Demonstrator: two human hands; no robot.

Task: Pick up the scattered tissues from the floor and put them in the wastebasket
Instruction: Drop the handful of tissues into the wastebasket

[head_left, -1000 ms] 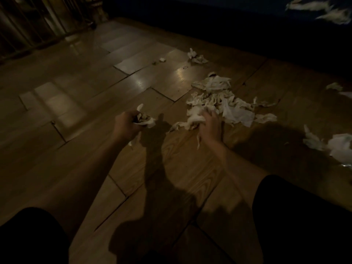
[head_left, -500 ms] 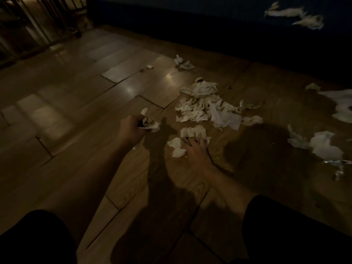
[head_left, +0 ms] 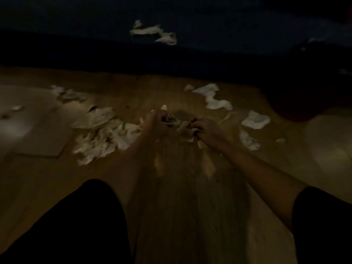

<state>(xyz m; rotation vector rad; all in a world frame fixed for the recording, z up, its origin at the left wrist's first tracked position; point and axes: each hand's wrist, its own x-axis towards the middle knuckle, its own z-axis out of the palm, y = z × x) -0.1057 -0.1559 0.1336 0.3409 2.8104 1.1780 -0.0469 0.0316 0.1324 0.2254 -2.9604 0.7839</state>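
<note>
Clearly most of the job lies ahead: a big heap of crumpled tissues (head_left: 102,134) sits on the wooden floor (head_left: 57,178) just to the outer side of the left hand (head_left: 157,123), with a few stray scraps (head_left: 66,94) farther off that way. The left hand is curled round a wad of tissue (head_left: 172,120). Close beside it the right hand (head_left: 208,131) grips another crumpled bunch (head_left: 184,129), though blur hides the finger detail. On the outer side of the right hand some loose tissues (head_left: 255,120) lie near, and a long twisted tissue (head_left: 212,98) lies beyond it. More tissues (head_left: 154,32) rest on a dark surface far ahead of both hands. No wastebasket shows. To gather well, I would pack both bunches into one hand, squeeze them tight so no scraps drop, and rake the near heap together with the freed hand before heading for the basket.
</note>
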